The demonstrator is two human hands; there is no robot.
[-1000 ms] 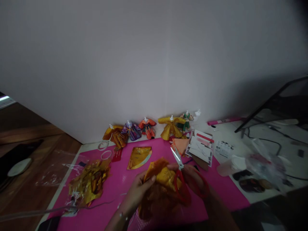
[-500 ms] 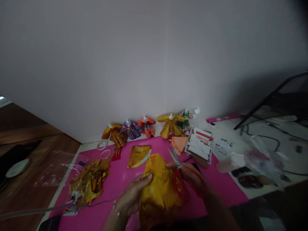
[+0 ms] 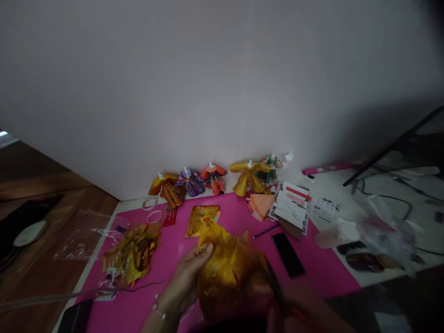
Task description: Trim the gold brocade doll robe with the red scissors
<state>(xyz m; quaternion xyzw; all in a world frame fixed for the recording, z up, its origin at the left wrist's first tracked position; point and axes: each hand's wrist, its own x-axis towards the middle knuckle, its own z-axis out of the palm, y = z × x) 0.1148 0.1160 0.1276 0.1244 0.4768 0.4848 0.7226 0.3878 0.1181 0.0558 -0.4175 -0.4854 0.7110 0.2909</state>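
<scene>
A piece of golden-yellow patterned fabric (image 3: 222, 263) is pinched at its left edge by my left hand (image 3: 190, 268), thumb on top and fingers beneath. At the lower right, my right hand (image 3: 301, 300) is closed around red-handled scissors (image 3: 275, 282). Their dark blades lie along the fabric's right side, smeared by motion; whether they are cutting cannot be made out. Behind the fabric lies a smaller gold cloth piece (image 3: 197, 219) on the pink mat (image 3: 173, 249). Left of my left hand is a heap of gold scraps (image 3: 135, 254).
Several small robed headless figures (image 3: 213, 178) stand along the wall. A black phone (image 3: 287, 254) lies right of the fabric, near papers (image 3: 291, 206), peach cloth (image 3: 260, 206) and a pale bottle (image 3: 336, 233). Plastic bags (image 3: 385, 226) sit far right. A cable (image 3: 138, 289) crosses the left side.
The scissors and my right hand have moved down toward me, from above the fabric to its lower right side. The fabric's right part has shifted, uncovering the phone. My left hand keeps its hold.
</scene>
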